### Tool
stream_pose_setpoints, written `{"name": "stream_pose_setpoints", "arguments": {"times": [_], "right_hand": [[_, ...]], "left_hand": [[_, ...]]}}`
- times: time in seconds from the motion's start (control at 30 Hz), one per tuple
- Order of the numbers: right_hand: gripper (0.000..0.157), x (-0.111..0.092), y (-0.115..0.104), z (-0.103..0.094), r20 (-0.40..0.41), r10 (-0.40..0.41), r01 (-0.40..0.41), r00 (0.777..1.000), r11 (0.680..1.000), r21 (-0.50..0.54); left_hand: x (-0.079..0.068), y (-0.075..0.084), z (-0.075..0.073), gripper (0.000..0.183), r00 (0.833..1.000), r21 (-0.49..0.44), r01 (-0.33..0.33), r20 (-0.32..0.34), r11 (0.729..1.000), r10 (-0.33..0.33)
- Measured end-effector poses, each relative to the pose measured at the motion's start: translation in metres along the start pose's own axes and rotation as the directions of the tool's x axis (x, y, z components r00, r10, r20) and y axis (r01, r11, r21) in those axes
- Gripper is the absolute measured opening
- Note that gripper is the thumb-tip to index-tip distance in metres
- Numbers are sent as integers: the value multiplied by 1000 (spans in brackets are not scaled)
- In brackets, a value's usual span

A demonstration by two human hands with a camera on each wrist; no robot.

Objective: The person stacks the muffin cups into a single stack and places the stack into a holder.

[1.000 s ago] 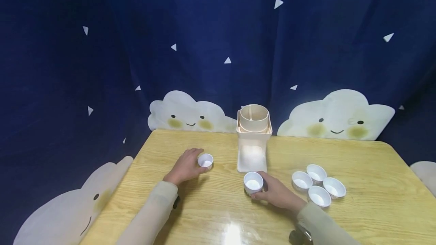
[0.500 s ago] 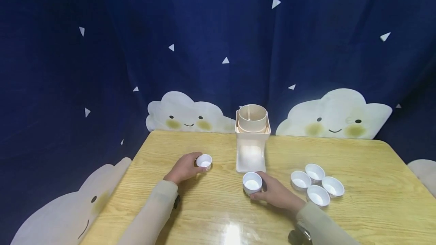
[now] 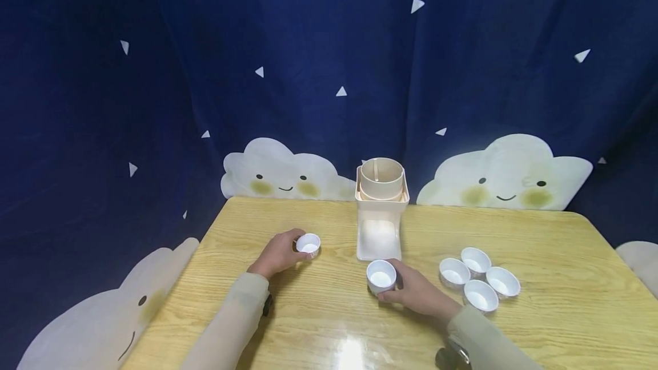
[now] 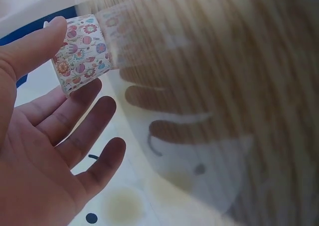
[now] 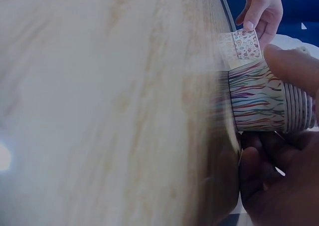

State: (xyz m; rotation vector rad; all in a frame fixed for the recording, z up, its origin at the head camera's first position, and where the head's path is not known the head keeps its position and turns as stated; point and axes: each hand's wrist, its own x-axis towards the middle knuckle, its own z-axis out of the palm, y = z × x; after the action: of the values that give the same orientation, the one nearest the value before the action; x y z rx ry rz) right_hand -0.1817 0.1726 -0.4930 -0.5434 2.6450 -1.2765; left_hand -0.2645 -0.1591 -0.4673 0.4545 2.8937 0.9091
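Observation:
My left hand pinches a small white paper baking cup between thumb and fingers, left of centre on the table. In the left wrist view its side shows a floral print, and the lower fingers are spread loosely beneath it. Nearer the front, my right hand grips a stack of paper baking cups. Several nested rims and a wavy coloured stripe print show in the right wrist view. Both sit upright, bases right at the tabletop, with white insides.
Behind the right hand's stack stands a cream dispenser-like holder with a round tube on top. Several more white paper cups are grouped at right on the wooden table. A dark blue curtain with clouds hangs behind.
The left hand and its baking cup have shifted very slightly relative to the table. The right hand keeps its grip on the stack, and the view has moved a little.

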Motion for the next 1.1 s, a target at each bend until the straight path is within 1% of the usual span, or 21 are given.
{"name": "stream_pose_setpoints", "arguments": {"times": [0.3, 0.5, 0.6, 0.8, 0.9, 0.97, 1.1], "right_hand": [[65, -1, 1, 0, 10, 6, -6, 1000, 1000, 23], [62, -1, 1, 0, 4, 2, -2, 1000, 1000, 12], [62, -1, 1, 0, 0, -3, 3, 1000, 1000, 11], [62, 0, 2, 0, -1, -7, 7, 1000, 1000, 11], [63, -1, 2, 0, -3, -3, 3, 1000, 1000, 8], [63, -1, 2, 0, -2, 0, 0, 1000, 1000, 4], [64, -1, 0, 0, -4, 2, -2, 1000, 1000, 6]], "left_hand": [[0, 1, 2, 50, 1000, -17, -4, 22, 1000, 4], [-2, 5, 2, 49, 1000, -51, 11, 30, 999, -9], [-3, 9, 1, 50, 999, -44, -6, 35, 999, 7], [-8, 24, -7, 46, 997, -24, -72, 38, 997, 72], [-11, 34, -11, 45, 994, -32, -98, 43, 995, 99], [-12, 40, -12, 45, 993, -28, -107, 49, 994, 109], [-15, 53, -13, 47, 987, -33, -152, 50, 988, 154]]}}
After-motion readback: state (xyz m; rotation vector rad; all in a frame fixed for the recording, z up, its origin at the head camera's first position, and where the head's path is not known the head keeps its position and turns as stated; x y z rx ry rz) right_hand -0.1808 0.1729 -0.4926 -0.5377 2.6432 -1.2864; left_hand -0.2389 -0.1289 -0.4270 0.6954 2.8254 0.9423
